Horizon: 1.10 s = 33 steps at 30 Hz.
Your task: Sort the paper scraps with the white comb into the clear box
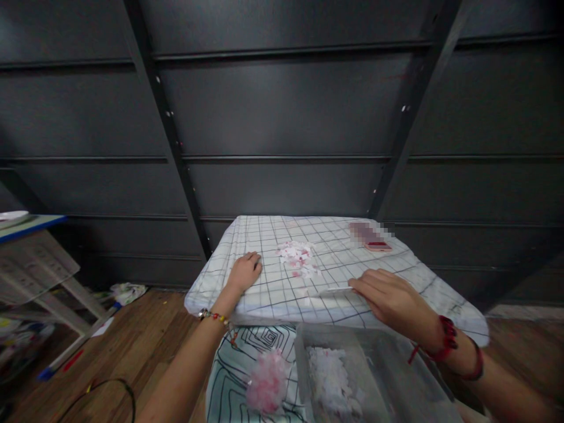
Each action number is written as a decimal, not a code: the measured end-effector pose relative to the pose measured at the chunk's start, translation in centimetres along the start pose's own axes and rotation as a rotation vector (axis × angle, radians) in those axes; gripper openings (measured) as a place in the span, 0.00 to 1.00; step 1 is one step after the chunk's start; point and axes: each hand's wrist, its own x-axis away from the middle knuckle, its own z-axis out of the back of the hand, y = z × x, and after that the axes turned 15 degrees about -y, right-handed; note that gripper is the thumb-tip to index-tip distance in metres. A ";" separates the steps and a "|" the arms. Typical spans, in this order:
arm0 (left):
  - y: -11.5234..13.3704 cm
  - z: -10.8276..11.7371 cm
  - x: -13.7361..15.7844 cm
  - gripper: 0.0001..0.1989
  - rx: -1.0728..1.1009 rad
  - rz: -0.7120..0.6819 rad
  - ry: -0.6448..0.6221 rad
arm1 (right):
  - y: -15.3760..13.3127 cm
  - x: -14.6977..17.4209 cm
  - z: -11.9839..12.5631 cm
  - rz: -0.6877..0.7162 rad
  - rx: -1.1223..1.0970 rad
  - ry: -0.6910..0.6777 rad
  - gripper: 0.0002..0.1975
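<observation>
One left hand (245, 272) loosely unclenched on checked cloth (240, 235); right hand (391, 296), well apart, pinching thin flat piece (338, 290)

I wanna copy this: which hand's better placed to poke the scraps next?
Right hand, probably: its thin tool points toward the pink-and-white scraps; the left hand rests on checked cloth.

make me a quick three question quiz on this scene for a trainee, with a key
1. Which hand holds the thin, pale object?
2. True or false: the pink-and-white bundle lies on the lined green fabric.
3. The pile of scraps beside the left hand lies on: a) the wooden floor; b) the checked cloth; c) the lined green fabric.

Key: 1. The right hand. 2. True. 3. b.
</observation>
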 end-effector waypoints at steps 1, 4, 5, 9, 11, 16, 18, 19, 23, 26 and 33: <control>0.0 0.0 0.0 0.15 -0.009 0.001 -0.004 | 0.1 0.0 0.0 -0.008 0.000 0.002 0.12; 0.0 -0.1 -0.1 0.15 -0.022 0.008 -0.009 | 0.5 -0.5 -0.2 -0.032 0.006 0.012 0.12; 0.0 -0.1 -0.1 0.15 -0.023 0.009 -0.009 | 0.7 -0.8 -0.3 -0.035 0.004 0.007 0.12; -0.1 -0.1 -0.2 0.15 -0.021 -0.003 -0.002 | 1.3 -2.1 -0.8 -0.013 -0.013 -0.042 0.12; -0.1 -0.1 -0.2 0.15 -0.012 -0.010 0.001 | 1.5 -2.7 -1.0 0.006 -0.009 -0.054 0.12; 0.0 0.0 -0.1 0.15 0.005 -0.004 -0.008 | 1.6 -3.6 -1.0 0.015 0.046 -0.047 0.11; 0.0 0.1 -0.1 0.15 0.000 -0.001 -0.011 | 1.5 -3.6 -0.8 0.014 0.048 -0.034 0.11; 0.0 0.1 -0.1 0.15 0.000 -0.002 -0.012 | 1.4 -3.5 -0.6 0.016 0.041 -0.028 0.11; 0.0 0.0 -0.1 0.15 0.007 0.001 -0.012 | 1.2 -3.3 -0.6 0.035 0.025 -0.027 0.11; 0.0 0.1 0.0 0.15 0.005 0.008 -0.014 | 1.2 -3.6 -1.2 0.033 0.042 -0.032 0.11; 0.4 0.6 0.1 0.15 0.007 0.012 -0.032 | 1.3 -3.3 -1.4 -0.024 -0.001 0.005 0.11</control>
